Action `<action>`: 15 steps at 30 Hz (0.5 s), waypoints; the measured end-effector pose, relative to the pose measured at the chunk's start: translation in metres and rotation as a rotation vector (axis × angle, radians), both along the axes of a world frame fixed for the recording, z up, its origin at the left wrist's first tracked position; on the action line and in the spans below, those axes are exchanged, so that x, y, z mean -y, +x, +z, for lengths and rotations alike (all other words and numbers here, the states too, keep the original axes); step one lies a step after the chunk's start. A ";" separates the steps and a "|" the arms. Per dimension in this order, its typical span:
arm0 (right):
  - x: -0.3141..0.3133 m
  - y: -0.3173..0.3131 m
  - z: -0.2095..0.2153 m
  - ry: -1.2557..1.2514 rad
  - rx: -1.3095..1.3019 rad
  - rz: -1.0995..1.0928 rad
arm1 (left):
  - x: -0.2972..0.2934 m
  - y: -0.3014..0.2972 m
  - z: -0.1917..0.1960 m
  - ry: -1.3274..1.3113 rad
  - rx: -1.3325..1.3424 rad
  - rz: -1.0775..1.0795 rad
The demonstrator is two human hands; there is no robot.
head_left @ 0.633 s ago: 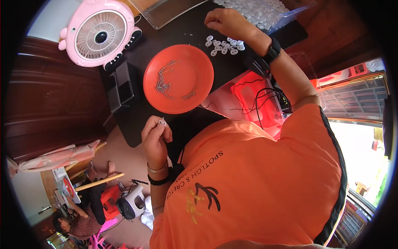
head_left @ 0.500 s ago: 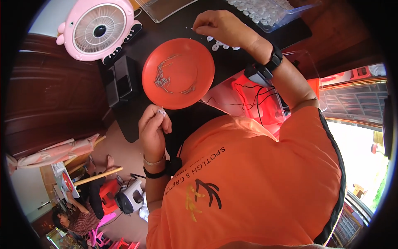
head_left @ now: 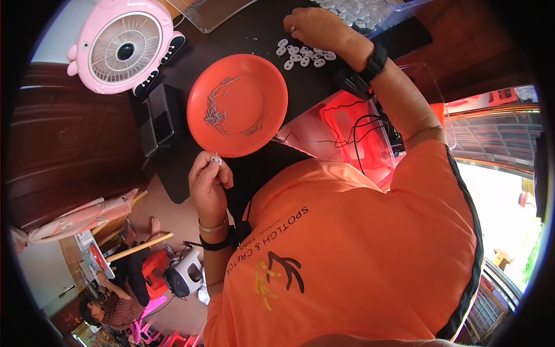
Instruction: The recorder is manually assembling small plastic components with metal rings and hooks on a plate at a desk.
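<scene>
My left hand (head_left: 209, 184) is closed, pinching a small white plastic piece with two holes (head_left: 216, 161) between thumb and fingers, just off the near rim of an orange-red plate (head_left: 267, 87). Inside that plate lie many thin grey metal pins (head_left: 215, 115), mostly toward its left side. Farther off and to the right, my right hand (head_left: 321, 28) hovers over the dark table with its fingers curled together. What its fingertips hold, if anything, is too small to make out. Below it sits a loose group of white two-holed pieces (head_left: 304, 56).
A clear bin of white pieces (head_left: 399, 11) stands beyond my right hand. The pink fan (head_left: 125, 52) and a dark box-like stand (head_left: 159, 118) are left of the plate. A clear tray (head_left: 211, 17) lies at the back. Another person (head_left: 118, 301) sits at lower left.
My right hand has moved right and a little farther back, uncovering more of the loose white pieces. My left hand keeps its pinch on the white piece. The whole view has shifted slightly.
</scene>
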State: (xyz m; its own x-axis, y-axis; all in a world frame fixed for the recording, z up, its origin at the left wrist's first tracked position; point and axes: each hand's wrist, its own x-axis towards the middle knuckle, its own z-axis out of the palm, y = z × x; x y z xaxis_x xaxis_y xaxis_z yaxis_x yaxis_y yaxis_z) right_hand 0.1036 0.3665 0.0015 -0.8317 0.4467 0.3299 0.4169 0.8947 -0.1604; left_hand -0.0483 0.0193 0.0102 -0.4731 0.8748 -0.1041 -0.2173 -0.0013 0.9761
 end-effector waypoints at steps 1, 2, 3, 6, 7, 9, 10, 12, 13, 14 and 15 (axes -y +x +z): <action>0.001 -0.002 0.002 0.011 -0.030 0.015 | -0.001 0.000 0.000 -0.001 0.000 -0.001; 0.002 -0.003 0.005 0.008 -0.030 0.015 | -0.001 0.000 -0.001 0.001 -0.008 0.011; 0.003 -0.004 0.009 0.010 -0.026 0.110 | 0.000 0.000 -0.002 0.004 -0.015 0.023; 0.010 -0.011 0.013 0.008 0.022 0.246 | 0.003 0.001 -0.006 -0.008 0.019 0.024; 0.011 -0.013 0.014 0.004 0.067 0.289 | 0.003 0.000 -0.008 -0.007 0.019 0.023; 0.012 -0.019 0.014 0.010 0.087 0.282 | 0.006 0.000 -0.008 -0.014 0.031 0.029; 0.012 -0.021 0.014 0.018 0.108 0.271 | 0.006 0.000 -0.008 -0.015 0.030 0.035; 0.011 -0.026 0.016 -0.018 0.153 0.237 | 0.006 0.000 -0.008 -0.030 0.025 0.046; 0.010 -0.029 0.016 -0.053 0.197 0.199 | 0.006 0.000 -0.009 -0.030 0.026 0.049; 0.010 -0.029 0.016 -0.052 0.198 0.200 | 0.007 -0.001 -0.011 -0.031 0.040 0.046; 0.010 -0.030 0.016 -0.086 0.182 0.194 | 0.008 -0.001 -0.012 -0.033 0.053 0.042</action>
State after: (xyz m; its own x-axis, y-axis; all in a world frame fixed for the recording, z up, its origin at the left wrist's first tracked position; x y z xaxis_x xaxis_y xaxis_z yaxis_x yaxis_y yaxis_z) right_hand 0.0740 0.3569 0.0172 -0.9465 0.2931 0.1351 0.2679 0.9469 -0.1778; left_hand -0.0495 0.0116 -0.0022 -0.5028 0.8498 -0.1584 -0.2691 0.0202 0.9629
